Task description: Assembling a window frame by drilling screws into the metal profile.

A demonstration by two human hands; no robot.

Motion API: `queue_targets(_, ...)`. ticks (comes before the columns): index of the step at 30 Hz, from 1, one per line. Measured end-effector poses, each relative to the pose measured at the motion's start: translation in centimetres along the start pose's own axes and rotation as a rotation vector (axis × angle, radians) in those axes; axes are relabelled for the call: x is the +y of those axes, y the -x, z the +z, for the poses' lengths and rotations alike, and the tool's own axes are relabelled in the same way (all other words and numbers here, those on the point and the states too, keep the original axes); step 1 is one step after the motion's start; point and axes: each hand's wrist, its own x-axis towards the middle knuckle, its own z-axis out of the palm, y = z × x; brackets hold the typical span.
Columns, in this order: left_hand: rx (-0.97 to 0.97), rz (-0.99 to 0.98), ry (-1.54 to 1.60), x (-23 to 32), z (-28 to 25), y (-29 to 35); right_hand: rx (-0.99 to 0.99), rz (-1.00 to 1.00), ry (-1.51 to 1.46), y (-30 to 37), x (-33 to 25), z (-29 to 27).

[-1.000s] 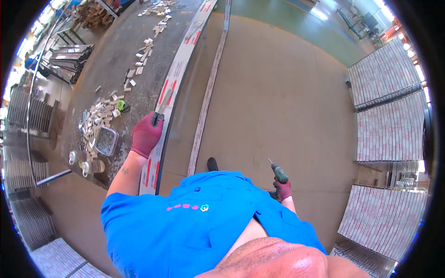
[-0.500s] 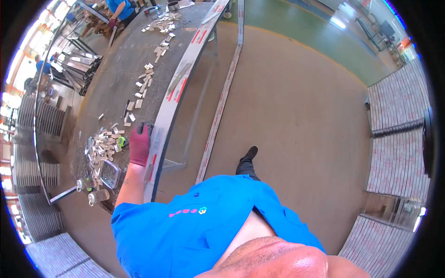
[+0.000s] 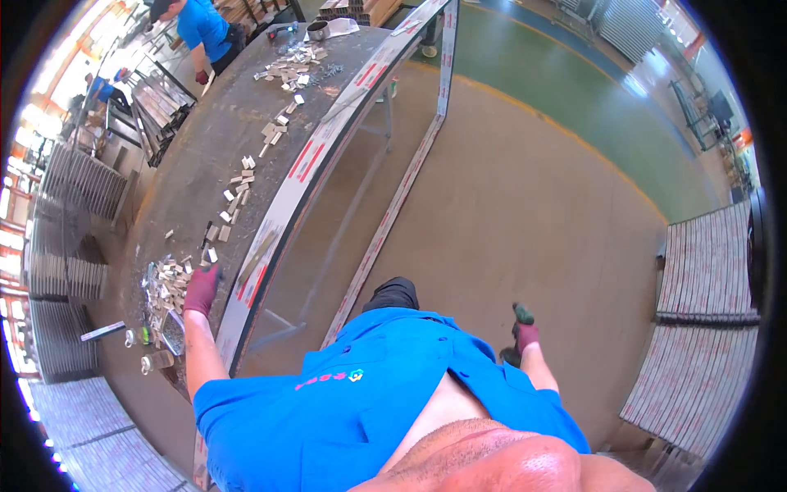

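Note:
My left hand [image 3: 202, 290], in a maroon glove with dark fingertips, is on the table beside a heap of small metal pieces [image 3: 166, 280]. Its fingers are too dark and small to tell whether they hold anything. Alongside it runs a long pale frame bar [image 3: 288, 190] with red-marked film, lying along the table edge. My right hand [image 3: 529, 335], also gloved in maroon, is low at my right side. Its fingers are closed round a dark green hand tool [image 3: 522, 313] whose exact kind I cannot make out.
The dark worktable [image 3: 184, 156] carries a trail of metal pieces [image 3: 238, 197], a clear tray [image 3: 173, 332] and a jar [image 3: 157, 361]. A lower frame bar [image 3: 393, 209] stands right of the table. Wrapped stacks [image 3: 705, 271] line the right. A co-worker [image 3: 205, 31] stands beyond the table.
My left hand has left the frame bar and moved left to the metal pieces. The right hand with its tool has come into view. The green tape measure by the pieces no longer shows.

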Motion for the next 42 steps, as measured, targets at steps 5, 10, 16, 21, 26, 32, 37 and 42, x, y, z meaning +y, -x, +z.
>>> queue_targets(5, 0.109, 0.074, 0.017, 12.9, 3.8, -12.8, -0.119, -0.408, 0.193, -12.7, -17.5, 2.4)
queue_targets(10, 0.023, 0.133, 0.171, 23.5, 8.3, -25.9, -0.165, -0.514, 0.533, -13.4, -29.2, 8.6)
queue_targets(16, -0.066, 0.335, 0.007, 40.4, 12.4, -39.8, -0.072, -0.295, 0.752, -19.5, -27.3, 8.4)
queue_targets(21, -0.062, 0.368, 0.029, 49.6, 16.9, -49.3, -0.005, -0.227, 0.664, -25.4, -28.2, 4.1)
queue_targets(26, 0.008, 0.32, -0.05, 57.2, 19.7, -56.1, 0.069, -0.155, 0.596, -32.0, -31.8, -1.1)
queue_targets(32, 0.015, 0.128, -0.514, 59.3, 21.9, -56.8, 0.026, -0.227, 0.574, -47.4, -48.8, -5.4)
queue_targets(37, -0.027, -0.062, -0.184, 74.8, 25.1, -59.3, -0.111, -0.321, 0.59, -62.1, -66.2, 1.5)
queue_targets(42, -0.136, -0.105, -0.204, 77.6, 28.4, -62.3, -0.042, -0.335, 0.646, -77.5, -81.1, -4.8)
